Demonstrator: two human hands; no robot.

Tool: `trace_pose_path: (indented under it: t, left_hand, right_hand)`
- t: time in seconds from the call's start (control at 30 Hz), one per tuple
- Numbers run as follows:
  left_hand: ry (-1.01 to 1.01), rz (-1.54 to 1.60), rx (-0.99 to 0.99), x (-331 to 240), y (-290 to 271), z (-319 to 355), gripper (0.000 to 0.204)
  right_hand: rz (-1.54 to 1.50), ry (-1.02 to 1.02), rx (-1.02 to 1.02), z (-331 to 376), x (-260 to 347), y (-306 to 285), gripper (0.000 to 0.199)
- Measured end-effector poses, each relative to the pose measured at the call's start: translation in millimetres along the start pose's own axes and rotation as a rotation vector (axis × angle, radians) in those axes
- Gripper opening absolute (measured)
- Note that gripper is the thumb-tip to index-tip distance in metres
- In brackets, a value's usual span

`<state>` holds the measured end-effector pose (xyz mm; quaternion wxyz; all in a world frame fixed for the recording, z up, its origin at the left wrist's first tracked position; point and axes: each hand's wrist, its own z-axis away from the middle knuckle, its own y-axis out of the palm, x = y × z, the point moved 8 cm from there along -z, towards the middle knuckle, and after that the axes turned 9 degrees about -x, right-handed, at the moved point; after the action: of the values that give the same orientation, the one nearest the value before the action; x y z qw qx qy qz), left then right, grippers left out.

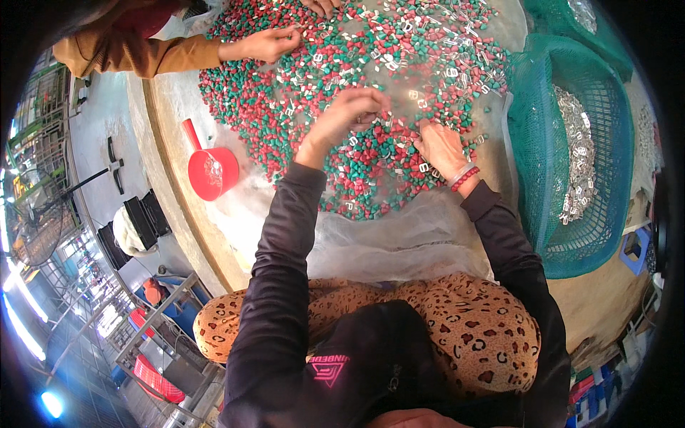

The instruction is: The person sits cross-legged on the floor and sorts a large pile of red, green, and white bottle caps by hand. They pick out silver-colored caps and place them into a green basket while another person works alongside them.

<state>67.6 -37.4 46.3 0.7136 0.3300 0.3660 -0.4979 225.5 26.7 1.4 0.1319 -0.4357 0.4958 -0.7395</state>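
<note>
A wide heap of small red and green pieces lies in front of me, with pale clear plastic rings and buckle-like bits scattered through it. Over the middle of the heap, my left hand is held with its fingers curled in; what they hold, if anything, is too small to name. My right hand, with a red bead bracelet at the wrist, reaches down at the heap's right side. Its thumb and fingers are pinched together at the pieces, and their tips hide whatever is between them.
A red long-handled scoop stands left of the heap. At right, a green basket with netting holds clear plastic pieces. Across the heap, a co-worker's hand and another hand reach in. Thin white sheeting lies before my knees.
</note>
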Motion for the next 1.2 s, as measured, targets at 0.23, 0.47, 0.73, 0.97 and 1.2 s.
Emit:
trace_pose_path:
  t: [0.23,0.47,0.73,0.97,1.2]
  left_hand:
    - [0.32,-1.329,-0.317,37,33,-11,0.026]
    - [0.274,-1.386,-0.336,46,42,-16,0.018]
    - [0.22,-0.948,-0.437,39,16,-20,0.022]
    - [0.235,0.864,0.002,1,-30,6,0.019]
    - [0.228,-0.322,-0.354,2,-43,-23,0.021]
  right_hand:
    - [-1.108,0.406,-0.068,5,-33,-44,0.01]
    - [-2.068,0.314,0.169,4,-18,-103,0.013]
    - [-1.441,0.448,0.462,5,-4,-42,0.038]
    - [-0.533,0.018,0.322,21,21,48,0.032]
    - [-0.469,0.155,-0.167,-21,-52,-12,0.029]
